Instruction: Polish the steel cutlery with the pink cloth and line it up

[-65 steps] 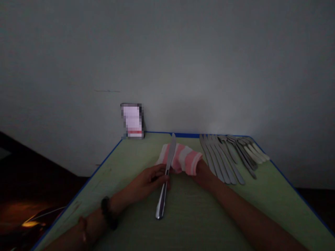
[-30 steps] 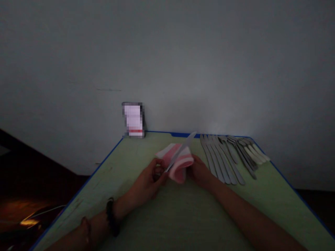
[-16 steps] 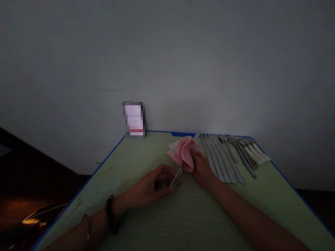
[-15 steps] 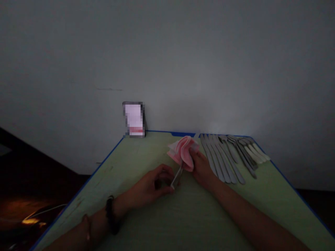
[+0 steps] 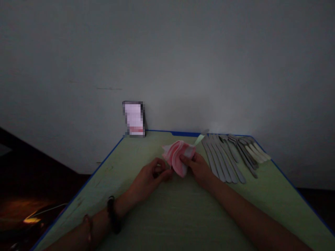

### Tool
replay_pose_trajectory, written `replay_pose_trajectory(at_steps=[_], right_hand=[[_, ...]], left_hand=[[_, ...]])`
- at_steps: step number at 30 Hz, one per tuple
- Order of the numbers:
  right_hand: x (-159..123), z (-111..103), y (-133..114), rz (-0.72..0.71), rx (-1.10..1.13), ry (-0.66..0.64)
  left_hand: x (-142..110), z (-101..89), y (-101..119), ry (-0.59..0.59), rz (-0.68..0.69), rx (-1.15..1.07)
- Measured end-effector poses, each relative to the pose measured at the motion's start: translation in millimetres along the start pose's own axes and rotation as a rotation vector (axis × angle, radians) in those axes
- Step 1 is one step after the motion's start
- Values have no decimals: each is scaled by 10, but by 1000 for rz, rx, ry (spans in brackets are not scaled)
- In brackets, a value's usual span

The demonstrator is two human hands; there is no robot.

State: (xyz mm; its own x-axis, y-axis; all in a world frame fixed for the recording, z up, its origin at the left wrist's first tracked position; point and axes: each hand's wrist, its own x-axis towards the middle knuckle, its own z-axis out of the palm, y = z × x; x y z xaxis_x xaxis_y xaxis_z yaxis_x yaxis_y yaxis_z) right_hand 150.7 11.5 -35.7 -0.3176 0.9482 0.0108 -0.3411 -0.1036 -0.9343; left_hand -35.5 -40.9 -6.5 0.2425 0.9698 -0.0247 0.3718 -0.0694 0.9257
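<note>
A table knife (image 5: 201, 138) lies slanted across the middle of the green table (image 5: 167, 216); only its blade tip shows past a pink-and-white striped cloth (image 5: 178, 157). My left hand (image 5: 151, 175) pinches the knife's handle end, fingers closed. My right hand (image 5: 199, 168) grips the bunched cloth, which is wrapped round the middle of the knife. Most of the knife is hidden by the cloth and my fingers.
A row of several knives, spoons and forks (image 5: 230, 153) lies at the back right of the table. A small card stands against the wall (image 5: 134, 118) at the table's back left corner. The table's blue edges fall off to a dark floor left and right.
Earlier the knife lay with its blade on the cloth under my right hand. Since then my right hand bunched the cloth round the blade and slid along it; the blade tip now points further right.
</note>
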Motion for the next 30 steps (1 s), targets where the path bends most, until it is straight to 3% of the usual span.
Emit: replay_pose_trajectory(at_steps=[3,6,10,12,15,23,30], right_hand=[[15,-2,13,29,113,11],[-27,65,-8,29,21,43],[-161,267,-20,29,-121,333],[-221,357,-15,29,-134,394],[-255,404,-6,19,-143,367],[-252,317,-11,5,-121,117],[-284,338,2,-7,-272,198]], left_hand=[[5,-28,16,-133,56,89],[-1,-38,34,-215,113,177],[-10,-18,32,-243,128,228],[-13,-8,32,-248,114,229],[-19,-7,34,-246,94,219],[-35,-20,27,-204,107,167],[-53,-14,23,-229,165,100]])
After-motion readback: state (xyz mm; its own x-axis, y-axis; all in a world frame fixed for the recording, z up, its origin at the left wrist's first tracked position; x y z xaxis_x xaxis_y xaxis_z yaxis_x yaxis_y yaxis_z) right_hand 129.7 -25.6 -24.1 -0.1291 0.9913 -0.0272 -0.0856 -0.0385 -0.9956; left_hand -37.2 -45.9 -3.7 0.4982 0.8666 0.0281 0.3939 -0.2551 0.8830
